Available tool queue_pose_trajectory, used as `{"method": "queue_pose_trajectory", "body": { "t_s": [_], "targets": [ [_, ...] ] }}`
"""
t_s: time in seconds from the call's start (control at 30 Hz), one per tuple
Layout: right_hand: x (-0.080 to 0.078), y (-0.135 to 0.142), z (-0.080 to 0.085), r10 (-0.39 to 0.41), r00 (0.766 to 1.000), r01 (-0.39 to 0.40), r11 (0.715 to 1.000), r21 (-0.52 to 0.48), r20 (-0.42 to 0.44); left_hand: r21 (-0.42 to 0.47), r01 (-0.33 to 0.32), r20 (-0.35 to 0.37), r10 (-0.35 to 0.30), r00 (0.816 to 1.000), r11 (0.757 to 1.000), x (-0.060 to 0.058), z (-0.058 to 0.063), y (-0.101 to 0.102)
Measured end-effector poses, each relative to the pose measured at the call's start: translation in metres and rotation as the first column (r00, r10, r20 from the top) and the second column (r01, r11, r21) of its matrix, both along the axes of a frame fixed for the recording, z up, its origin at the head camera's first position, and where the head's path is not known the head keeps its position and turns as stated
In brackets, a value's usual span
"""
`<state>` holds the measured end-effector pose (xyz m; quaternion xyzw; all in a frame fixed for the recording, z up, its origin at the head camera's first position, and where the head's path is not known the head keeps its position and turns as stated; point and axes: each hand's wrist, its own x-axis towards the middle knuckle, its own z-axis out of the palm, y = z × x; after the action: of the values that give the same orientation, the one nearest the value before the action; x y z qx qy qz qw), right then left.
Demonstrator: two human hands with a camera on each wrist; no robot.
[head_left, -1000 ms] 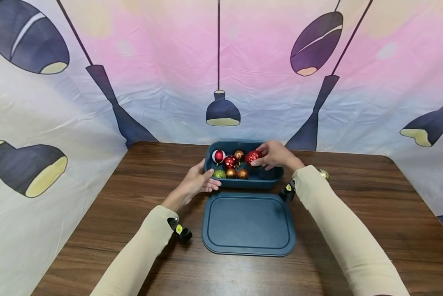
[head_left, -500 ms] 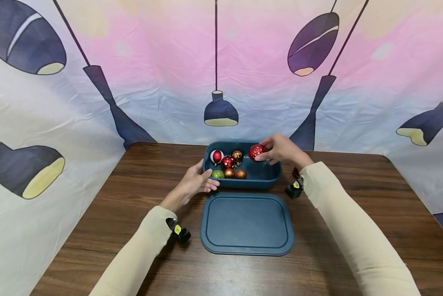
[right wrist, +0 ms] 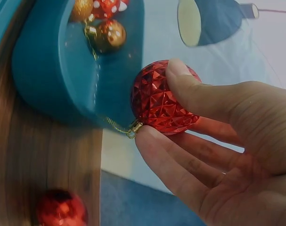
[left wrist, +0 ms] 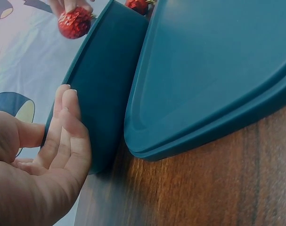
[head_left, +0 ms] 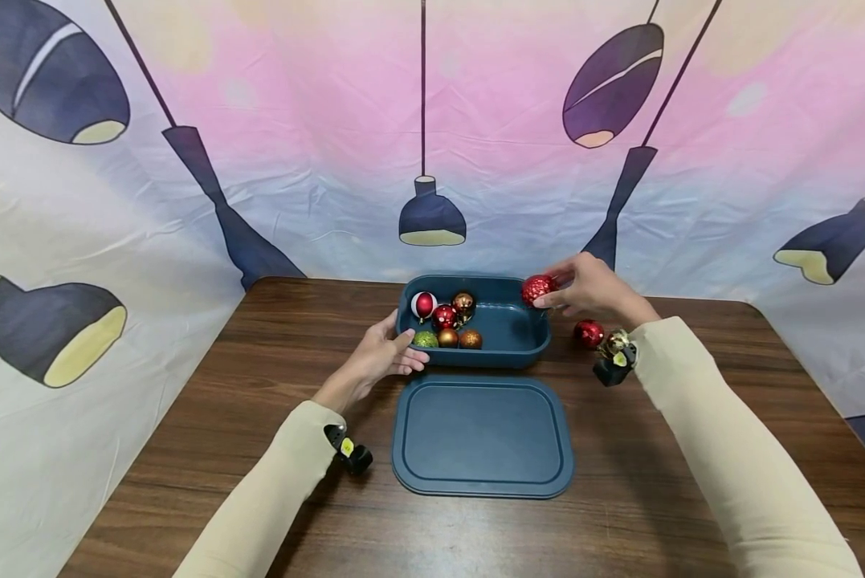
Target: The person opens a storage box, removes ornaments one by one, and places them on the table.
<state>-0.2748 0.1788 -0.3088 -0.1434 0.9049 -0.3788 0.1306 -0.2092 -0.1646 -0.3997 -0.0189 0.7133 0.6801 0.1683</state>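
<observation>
My right hand (head_left: pixel 597 285) pinches a red faceted Christmas bauble (right wrist: pixel 154 101) between thumb and fingers, its gold hanging loop by the index fingertip. In the head view the bauble overlaps the right rear rim of a dark blue-green rectangular box (head_left: pixel 468 359). My left hand (head_left: pixel 377 357) grips the left front corner of this box, thumb at the rim and fingers along the outer wall. Inside the box sit several baubles: a red-and-white one (head_left: pixel 424 305), a red dotted one (head_left: pixel 444 317), a green glittery one (head_left: pixel 425 339) and several copper-gold ones (head_left: pixel 448 339).
The flat matching lid (head_left: pixel 483 437) lies on the wooden table in front of the box. Right of the box are a red bauble (head_left: pixel 589 332) and a gold bauble (head_left: pixel 615 341), partly behind the right wrist camera. A printed cloth (head_left: pixel 316 217) hangs behind the table.
My right hand has lifted the red faceted bauble and carried it rightward, from inside the box to its right rim. My left hand has stayed at the corner.
</observation>
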Motion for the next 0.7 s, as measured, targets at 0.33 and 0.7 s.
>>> {"method": "queue_pose_trajectory", "body": {
  "t_s": [0.33, 0.7],
  "targets": [
    [0.000, 0.039, 0.000, -0.033, 0.999, 0.035, 0.999, 0.039, -0.040, -0.010, 0.002, -0.003, -0.002, 1.000, 1.000, 0.000, 0.000, 0.000],
    [0.008, 0.078, -0.003, -0.104, 0.994, 0.105, 0.994, -0.006, 0.026, -0.006, -0.003, 0.000, 0.003, 1.000, 1.000, 0.000, 0.000, 0.000]
  ]
}}
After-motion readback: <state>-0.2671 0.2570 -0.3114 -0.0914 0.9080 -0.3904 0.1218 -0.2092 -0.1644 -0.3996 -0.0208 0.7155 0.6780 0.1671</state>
